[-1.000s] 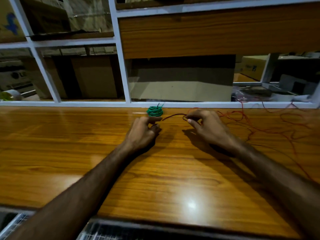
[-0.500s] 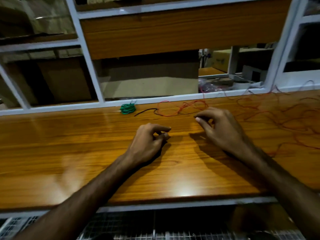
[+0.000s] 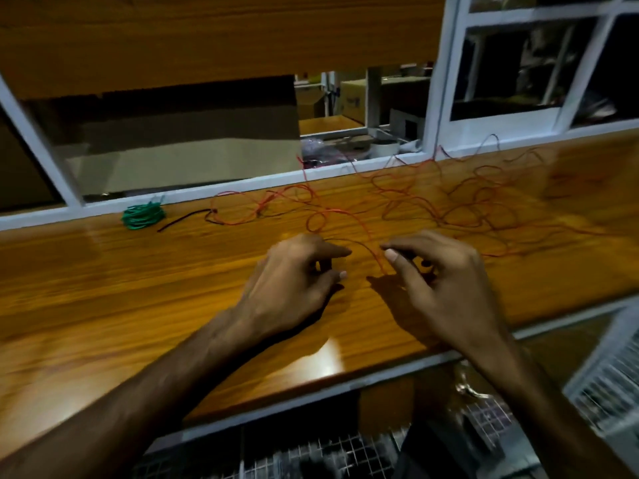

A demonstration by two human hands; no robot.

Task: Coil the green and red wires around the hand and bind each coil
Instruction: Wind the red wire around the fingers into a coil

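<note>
A bound green wire coil (image 3: pixel 142 216) lies at the table's far left, by the white window frame. The red wire (image 3: pixel 449 202) sprawls in loose tangled loops over the right half of the wooden table (image 3: pixel 138 288). One red strand arcs from my left hand (image 3: pixel 297 271) across to my right hand (image 3: pixel 435 271). My right hand pinches that strand between thumb and forefinger. The fingers of my left hand are curled, the forefinger lies at the strand, and thumb and forefinger are apart. Whether the left hand holds the wire is unclear.
A short black wire piece (image 3: pixel 183 219) lies between the green coil and the red loops. White window frames (image 3: pixel 439 81) and glass panes close off the table's far side. A wire mesh rack (image 3: pixel 311 458) sits below the front edge.
The view has swung right and closer. Both hands moved to a red strand nearer the table's middle. My right hand now pinches it; earlier it rested short of the loops.
</note>
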